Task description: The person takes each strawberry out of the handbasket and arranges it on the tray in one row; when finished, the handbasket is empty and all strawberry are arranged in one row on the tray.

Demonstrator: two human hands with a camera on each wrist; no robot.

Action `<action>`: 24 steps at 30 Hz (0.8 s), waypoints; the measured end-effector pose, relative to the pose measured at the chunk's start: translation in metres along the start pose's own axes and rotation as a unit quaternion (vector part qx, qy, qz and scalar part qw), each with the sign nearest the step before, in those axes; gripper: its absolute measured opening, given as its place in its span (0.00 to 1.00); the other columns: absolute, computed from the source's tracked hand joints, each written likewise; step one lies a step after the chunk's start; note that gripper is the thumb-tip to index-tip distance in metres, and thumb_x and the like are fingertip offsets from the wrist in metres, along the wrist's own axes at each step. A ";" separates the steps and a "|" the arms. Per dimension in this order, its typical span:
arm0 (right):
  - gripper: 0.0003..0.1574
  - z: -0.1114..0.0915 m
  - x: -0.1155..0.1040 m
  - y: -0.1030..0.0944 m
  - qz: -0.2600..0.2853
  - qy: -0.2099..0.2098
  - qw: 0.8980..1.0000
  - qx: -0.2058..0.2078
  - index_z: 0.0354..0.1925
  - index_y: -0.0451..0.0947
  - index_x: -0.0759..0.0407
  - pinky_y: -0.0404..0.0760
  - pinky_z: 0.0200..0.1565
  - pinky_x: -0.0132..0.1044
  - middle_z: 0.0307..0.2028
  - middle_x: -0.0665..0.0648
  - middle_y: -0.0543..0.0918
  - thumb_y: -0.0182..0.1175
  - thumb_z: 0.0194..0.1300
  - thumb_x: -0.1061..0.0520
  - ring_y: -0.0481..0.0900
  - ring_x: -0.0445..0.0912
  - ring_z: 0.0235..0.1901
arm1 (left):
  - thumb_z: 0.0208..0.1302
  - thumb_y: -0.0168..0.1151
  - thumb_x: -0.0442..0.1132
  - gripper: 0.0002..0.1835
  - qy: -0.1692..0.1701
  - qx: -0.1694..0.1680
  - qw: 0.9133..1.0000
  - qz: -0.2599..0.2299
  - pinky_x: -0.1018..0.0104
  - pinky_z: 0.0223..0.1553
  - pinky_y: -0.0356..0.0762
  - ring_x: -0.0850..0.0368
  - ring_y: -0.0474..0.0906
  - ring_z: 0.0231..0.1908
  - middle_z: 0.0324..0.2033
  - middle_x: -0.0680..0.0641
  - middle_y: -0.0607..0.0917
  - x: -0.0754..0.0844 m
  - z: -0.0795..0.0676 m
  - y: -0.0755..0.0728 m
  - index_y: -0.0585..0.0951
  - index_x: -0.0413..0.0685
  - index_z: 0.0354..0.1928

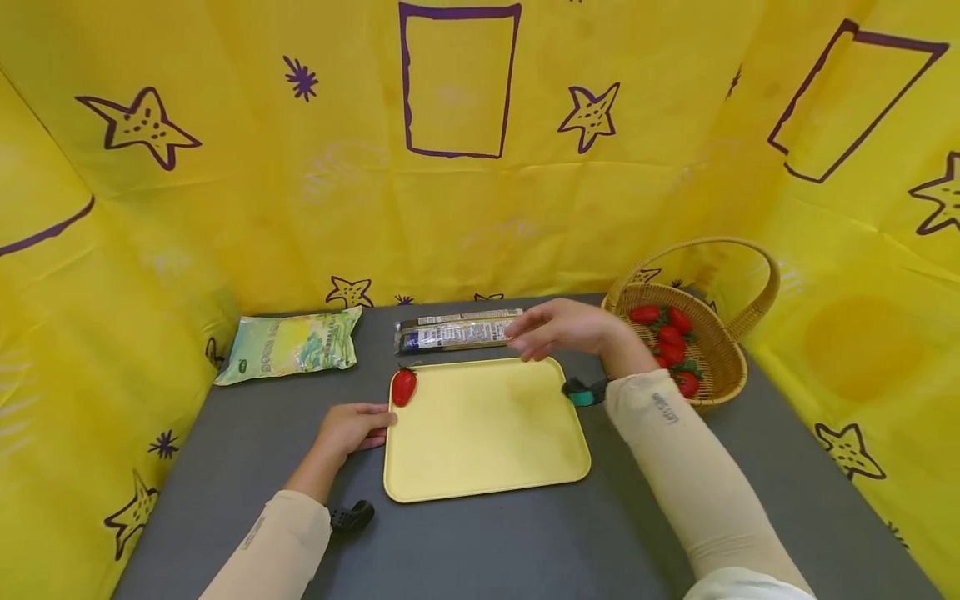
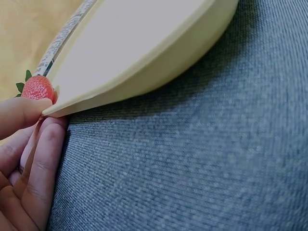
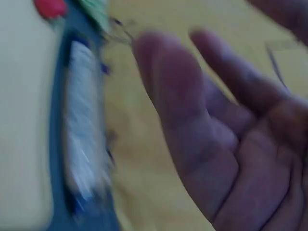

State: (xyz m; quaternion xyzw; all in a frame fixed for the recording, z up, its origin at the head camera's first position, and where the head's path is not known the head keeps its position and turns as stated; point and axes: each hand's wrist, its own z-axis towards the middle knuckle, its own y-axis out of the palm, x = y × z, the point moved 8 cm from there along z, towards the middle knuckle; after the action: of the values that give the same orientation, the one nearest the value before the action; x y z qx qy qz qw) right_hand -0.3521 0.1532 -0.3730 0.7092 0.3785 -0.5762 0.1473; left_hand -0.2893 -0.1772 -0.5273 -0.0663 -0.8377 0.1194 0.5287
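The tray (image 1: 487,433) is pinched by the fingers of the left hand (image 1: 355,429); just beyond them, in its far-left corner, a lone strawberry (image 1: 403,388) is laid near-to-far. Near its far-right corner, the right hand (image 1: 562,327) is held empty, fingers parted. Right of the tray, more strawberries (image 1: 671,337) are held in a basket (image 1: 723,360).

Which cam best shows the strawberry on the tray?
Head: the strawberry shows whole on the yellow tray, nothing covering it. Left wrist shows it larger, but the left hand partly hides it. Right wrist gives only a blurred part, cut by the frame's top.
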 end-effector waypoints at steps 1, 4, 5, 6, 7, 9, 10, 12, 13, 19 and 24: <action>0.29 -0.018 0.001 -0.016 0.003 -0.010 1.000 -0.010 0.63 0.71 0.68 0.78 0.55 0.50 0.55 0.62 0.79 0.63 0.68 0.57 0.80 0.58 0.50 | 0.56 0.74 0.38 0.23 -0.002 0.000 1.000 0.001 0.65 0.31 0.85 0.59 0.82 0.26 0.31 0.46 0.86 -0.001 0.000 0.000 0.82 0.33 0.51; 0.27 -0.065 0.014 -0.067 0.048 -0.044 0.998 -0.011 0.64 0.66 0.72 0.76 0.57 0.50 0.57 0.64 0.78 0.56 0.72 0.61 0.79 0.58 0.52 | 0.55 0.75 0.39 0.24 -0.010 -0.001 1.000 0.007 0.65 0.32 0.85 0.59 0.83 0.26 0.31 0.47 0.86 -0.002 -0.001 -0.001 0.82 0.34 0.52; 0.27 -0.078 0.020 -0.086 0.074 -0.055 0.996 -0.001 0.65 0.64 0.73 0.76 0.58 0.48 0.57 0.64 0.78 0.53 0.73 0.63 0.79 0.58 0.52 | 0.55 0.76 0.40 0.25 -0.011 -0.001 1.000 0.009 0.65 0.32 0.85 0.59 0.83 0.27 0.32 0.47 0.86 -0.002 -0.001 -0.001 0.82 0.34 0.52; 0.25 -0.089 0.028 -0.104 0.100 -0.063 0.993 0.013 0.66 0.64 0.73 0.77 0.58 0.47 0.57 0.63 0.78 0.50 0.75 0.64 0.79 0.57 0.53 | 0.54 0.76 0.40 0.25 -0.013 0.000 1.000 0.010 0.65 0.32 0.85 0.59 0.83 0.27 0.32 0.47 0.86 -0.002 -0.001 -0.002 0.82 0.34 0.52; 0.23 -0.099 0.038 -0.122 0.128 -0.065 0.989 0.029 0.66 0.64 0.72 0.77 0.57 0.45 0.56 0.62 0.79 0.47 0.76 0.65 0.79 0.56 0.53 | 0.54 0.76 0.41 0.25 -0.013 -0.001 1.000 0.011 0.65 0.32 0.85 0.59 0.83 0.27 0.32 0.47 0.86 -0.002 -0.001 -0.002 0.82 0.35 0.52; 0.19 -0.112 0.062 -0.155 0.185 -0.052 0.979 0.073 0.63 0.67 0.67 0.78 0.56 0.41 0.54 0.57 0.81 0.44 0.77 0.64 0.79 0.53 0.53 | 0.54 0.76 0.41 0.26 -0.013 -0.003 1.000 0.014 0.65 0.32 0.85 0.59 0.83 0.26 0.32 0.47 0.86 -0.001 -0.002 -0.001 0.82 0.34 0.52; 0.17 -0.115 0.076 -0.169 0.211 -0.031 0.972 0.099 0.60 0.70 0.63 0.78 0.56 0.39 0.52 0.55 0.82 0.44 0.78 0.63 0.79 0.51 0.53 | 0.55 0.76 0.41 0.26 -0.013 -0.003 1.000 0.013 0.65 0.32 0.85 0.59 0.83 0.26 0.32 0.47 0.86 -0.001 -0.003 -0.002 0.82 0.34 0.53; 0.14 -0.120 0.106 -0.189 0.253 0.027 0.955 0.153 0.52 0.76 0.55 0.74 0.59 0.37 0.48 0.51 0.83 0.45 0.78 0.59 0.76 0.48 0.55 | 0.55 0.76 0.40 0.26 -0.014 -0.004 1.000 0.011 0.65 0.32 0.85 0.59 0.83 0.26 0.31 0.47 0.86 -0.001 -0.004 -0.002 0.81 0.34 0.53; 0.13 -0.122 0.121 -0.197 0.258 0.059 0.947 0.183 0.50 0.78 0.52 0.72 0.62 0.38 0.47 0.49 0.83 0.46 0.78 0.57 0.74 0.49 0.58 | 0.55 0.75 0.40 0.26 -0.014 -0.006 1.000 0.009 0.65 0.32 0.85 0.59 0.83 0.26 0.31 0.47 0.86 -0.002 -0.005 -0.002 0.81 0.33 0.53; 0.32 -0.126 0.178 -0.218 0.113 0.186 0.934 0.284 0.70 0.61 0.64 0.56 0.70 0.49 0.69 0.67 0.63 0.50 0.76 0.49 0.53 0.63 0.70 | 0.55 0.75 0.39 0.26 -0.014 -0.015 1.000 0.002 0.66 0.31 0.85 0.60 0.83 0.26 0.30 0.47 0.86 0.000 -0.004 0.000 0.81 0.32 0.54; 0.45 -0.121 0.193 -0.224 0.023 0.232 0.905 0.356 0.68 0.58 0.76 0.68 0.64 0.51 0.66 0.73 0.65 0.63 0.66 0.49 0.66 0.65 0.62 | 0.55 0.76 0.40 0.27 -0.017 -0.018 1.000 0.003 0.67 0.31 0.85 0.60 0.83 0.26 0.31 0.47 0.86 0.002 -0.002 0.001 0.81 0.33 0.54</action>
State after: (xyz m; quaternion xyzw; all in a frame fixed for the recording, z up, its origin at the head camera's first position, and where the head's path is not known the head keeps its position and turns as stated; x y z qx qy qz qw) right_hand -0.4154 0.4524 -0.4663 0.8368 0.1554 -0.4881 -0.1936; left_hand -0.2883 -0.1758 -0.5253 -0.0761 -0.8483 0.1074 0.5129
